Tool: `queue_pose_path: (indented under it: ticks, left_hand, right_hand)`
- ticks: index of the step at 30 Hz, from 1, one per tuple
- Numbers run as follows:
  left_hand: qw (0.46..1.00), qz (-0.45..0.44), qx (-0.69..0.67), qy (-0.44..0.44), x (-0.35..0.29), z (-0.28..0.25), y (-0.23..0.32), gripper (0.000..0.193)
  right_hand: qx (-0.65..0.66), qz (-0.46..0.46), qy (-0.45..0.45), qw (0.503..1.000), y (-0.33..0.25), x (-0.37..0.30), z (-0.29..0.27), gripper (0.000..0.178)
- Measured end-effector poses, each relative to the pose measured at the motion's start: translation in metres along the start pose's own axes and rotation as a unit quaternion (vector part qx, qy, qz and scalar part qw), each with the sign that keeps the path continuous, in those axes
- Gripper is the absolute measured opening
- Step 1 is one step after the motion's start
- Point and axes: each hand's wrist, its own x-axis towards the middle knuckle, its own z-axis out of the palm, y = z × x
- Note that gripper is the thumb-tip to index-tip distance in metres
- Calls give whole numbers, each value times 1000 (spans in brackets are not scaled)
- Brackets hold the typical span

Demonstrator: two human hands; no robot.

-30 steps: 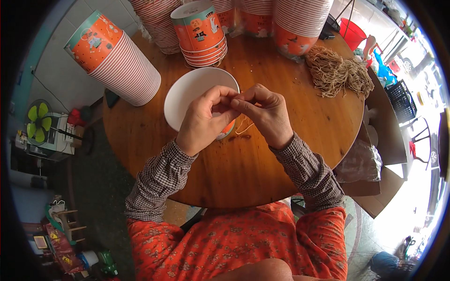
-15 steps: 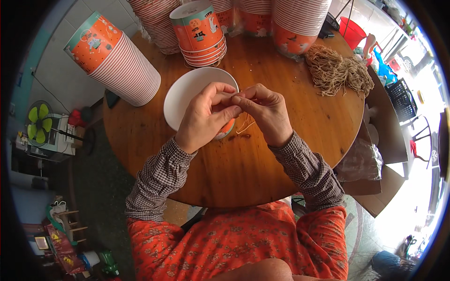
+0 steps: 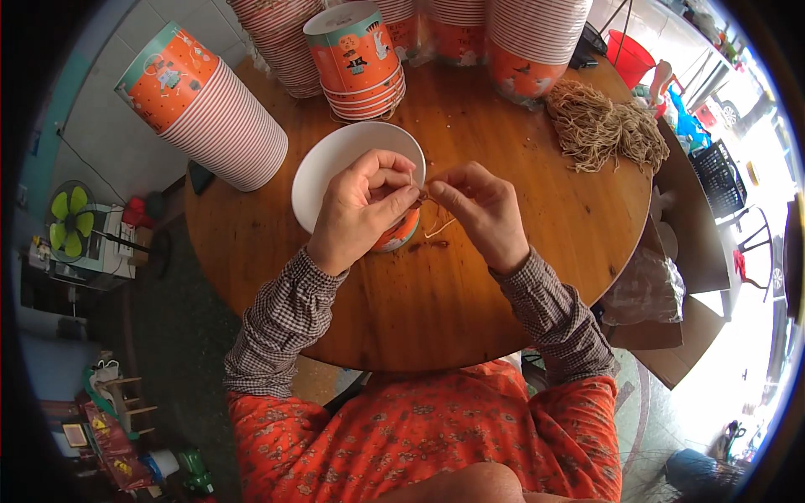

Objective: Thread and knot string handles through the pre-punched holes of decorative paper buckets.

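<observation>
Fingertips part slightly as the right hand (image 3: 490,214) draws back from the left hand (image 3: 348,214), both pinching a thin tan fibre cord (image 3: 412,178) over a tilted, white-lined orange paper bucket (image 3: 323,180) on the round wooden desk (image 3: 402,310), suggesting unfinished cord work.

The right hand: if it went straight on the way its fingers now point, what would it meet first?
Most likely the bare left hand, just ahead toward the picture's left, though one view leaves depth unclear.
</observation>
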Motion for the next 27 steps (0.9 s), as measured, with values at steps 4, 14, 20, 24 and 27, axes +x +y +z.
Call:
queue_pose_path:
  ticks: [4,14,20,24,27]
  left_hand:
    - [1000,0,1,3,-1,1,-1,20]
    - [998,34,52,19,-2,0,-6,19]
    - [998,46,43,10,-3,-2,-5,13]
    - [996,55,70,26,-5,4,1,6]
    - [988,91,118,49,-6,8,1,7]
  right_hand:
    - [-74,-72,-2,995,-1,-4,5,14]
    - [-281,-252,57,924,-10,-8,11,10]
    - [-216,-202,54,954,-5,-11,15,11]
    - [-212,-212,55,952,-5,-10,14,11]
    - [-217,-233,58,946,-3,-8,14,12]
